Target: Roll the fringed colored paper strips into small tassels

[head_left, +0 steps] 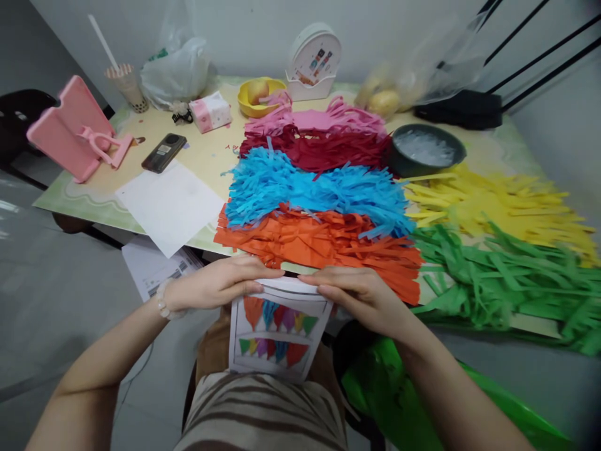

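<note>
At the table's front edge, over my lap, is a white paper sheet printed with two rows of coloured tassel bunting. Its top seems to be folded over. My left hand is closed on the left part of this top edge, thumb on the near side. Likewise my right hand grips the top edge on the right. Just beyond both hands lies a bundle of orange paper fringe. Behind it come blue fringe, dark red fringe and pink fringe.
Green fringe and yellow fringe lie right, near a dark bowl of clear plastic pieces. Left are a blank white sheet, a phone and a pink tablet stand. A green bag hangs beside my lap.
</note>
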`<state>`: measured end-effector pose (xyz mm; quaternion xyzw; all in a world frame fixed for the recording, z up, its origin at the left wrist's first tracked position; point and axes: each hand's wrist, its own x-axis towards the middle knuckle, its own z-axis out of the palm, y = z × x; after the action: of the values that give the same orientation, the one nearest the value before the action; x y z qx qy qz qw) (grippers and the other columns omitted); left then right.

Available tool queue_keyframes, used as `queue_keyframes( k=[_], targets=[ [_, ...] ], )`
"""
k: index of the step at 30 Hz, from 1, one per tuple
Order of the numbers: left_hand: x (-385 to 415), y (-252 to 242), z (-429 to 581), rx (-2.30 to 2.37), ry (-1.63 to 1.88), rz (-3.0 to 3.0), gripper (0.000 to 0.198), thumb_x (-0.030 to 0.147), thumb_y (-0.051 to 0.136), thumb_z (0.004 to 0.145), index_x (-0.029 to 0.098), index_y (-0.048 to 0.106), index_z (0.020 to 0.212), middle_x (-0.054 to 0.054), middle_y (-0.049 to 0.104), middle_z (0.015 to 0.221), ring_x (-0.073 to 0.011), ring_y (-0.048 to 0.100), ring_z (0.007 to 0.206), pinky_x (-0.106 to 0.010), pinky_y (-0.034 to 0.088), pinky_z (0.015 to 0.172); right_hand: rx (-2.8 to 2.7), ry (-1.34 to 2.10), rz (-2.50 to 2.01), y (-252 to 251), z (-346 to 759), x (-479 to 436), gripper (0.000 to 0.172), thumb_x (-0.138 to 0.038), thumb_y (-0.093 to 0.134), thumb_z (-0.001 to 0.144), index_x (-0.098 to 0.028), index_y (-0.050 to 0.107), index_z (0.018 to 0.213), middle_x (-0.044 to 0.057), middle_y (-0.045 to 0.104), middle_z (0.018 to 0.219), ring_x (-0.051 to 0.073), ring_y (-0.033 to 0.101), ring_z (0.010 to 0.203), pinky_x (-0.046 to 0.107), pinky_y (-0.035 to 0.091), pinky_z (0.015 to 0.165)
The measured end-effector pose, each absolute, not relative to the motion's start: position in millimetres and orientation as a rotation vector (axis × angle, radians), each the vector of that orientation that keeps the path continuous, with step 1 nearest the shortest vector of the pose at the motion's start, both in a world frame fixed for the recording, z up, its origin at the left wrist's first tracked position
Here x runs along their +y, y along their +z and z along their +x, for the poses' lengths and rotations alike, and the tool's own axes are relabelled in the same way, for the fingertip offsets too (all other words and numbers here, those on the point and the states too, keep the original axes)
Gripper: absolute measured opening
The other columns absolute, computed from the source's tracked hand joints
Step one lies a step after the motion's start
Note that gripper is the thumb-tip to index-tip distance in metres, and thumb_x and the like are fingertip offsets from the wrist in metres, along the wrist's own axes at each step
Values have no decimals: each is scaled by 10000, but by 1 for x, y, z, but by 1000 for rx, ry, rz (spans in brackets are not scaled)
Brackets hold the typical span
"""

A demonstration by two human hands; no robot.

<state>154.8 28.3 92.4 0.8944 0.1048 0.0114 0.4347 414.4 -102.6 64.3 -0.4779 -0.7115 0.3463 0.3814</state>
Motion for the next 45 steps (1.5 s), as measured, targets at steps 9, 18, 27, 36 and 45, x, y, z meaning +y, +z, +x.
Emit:
queue_keyframes(
  k=[9,18,27,36,45],
  targets=[
    [7,84,150,356,333,2260,328,265,535,987,196,663,1281,-95,735,1117,-184,675,999,-270,494,882,-1761,666,-1189,58,398,-114,306,-130,647,907,-241,737,1177,62,774,1024,160,724,939,225,576,801],
    [-1,87,142,578,749,2070,199,180,644,906,177,777,1055,-77,781,905,-142,705,781,-214,542,706,-1668,588,-1192,69,368,-84,197,-141,717,850,-227,787,1012,64,769,951,171,729,854,259,590,759],
    [2,87,96,685,894,2181,176,255,644,922,180,779,1007,-86,768,900,-144,715,777,-213,573,696,-1726,686,-1081,67,329,-54,165,-175,665,891,-243,780,989,70,771,941,197,732,870,307,606,759],
    [15,78,-7,1004,490,2297,219,309,574,964,227,774,999,-42,761,933,-121,696,757,-194,510,658,-1903,656,-1371,43,290,45,134,-211,575,892,-190,624,1015,99,733,962,225,711,859,363,570,788],
    [70,26,4,915,236,2344,173,296,608,943,248,774,950,15,777,905,-129,700,816,-518,179,1202,-2175,689,-1280,-6,219,99,235,-122,481,858,-190,516,1081,111,651,1015,239,653,923,369,529,785]
  ],
)
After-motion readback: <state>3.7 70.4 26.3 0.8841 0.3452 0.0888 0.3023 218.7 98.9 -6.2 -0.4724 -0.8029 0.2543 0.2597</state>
